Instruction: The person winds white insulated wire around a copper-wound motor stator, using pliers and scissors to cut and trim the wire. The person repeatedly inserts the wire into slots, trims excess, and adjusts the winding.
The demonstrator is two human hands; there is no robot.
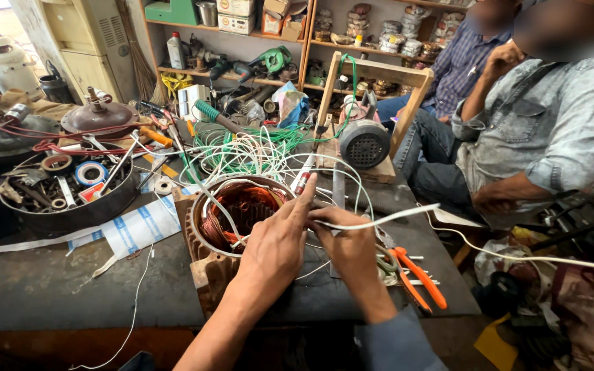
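Two bare hands meet just below the middle of the frame, and we see both working one white sleeved wire [379, 218]. Our left hand [276, 242] lies across the round grey metal stator housing with copper windings [242, 209], fingers nearly straight, fingertips pressing the wire near its rim. Our right hand [352, 242] is closed in a pinch, thumb and forefinger gripping the same wire, which runs off toward the right edge.

We judge the work partway done: copper coils already sit packed inside the stator, and several white leads loop out of it toward the tangle of green and white wires [242, 148] behind. These leads hang loose, untied and unconnected, so dressing and joining them seems left.

Orange-handled pliers [417, 275] lie on the dark worn workbench [49, 282] just right of the right hand. At centre left stands a round metal tray of tools and tape rolls [70, 189]. Two seated people [517, 117] fill the upper right.
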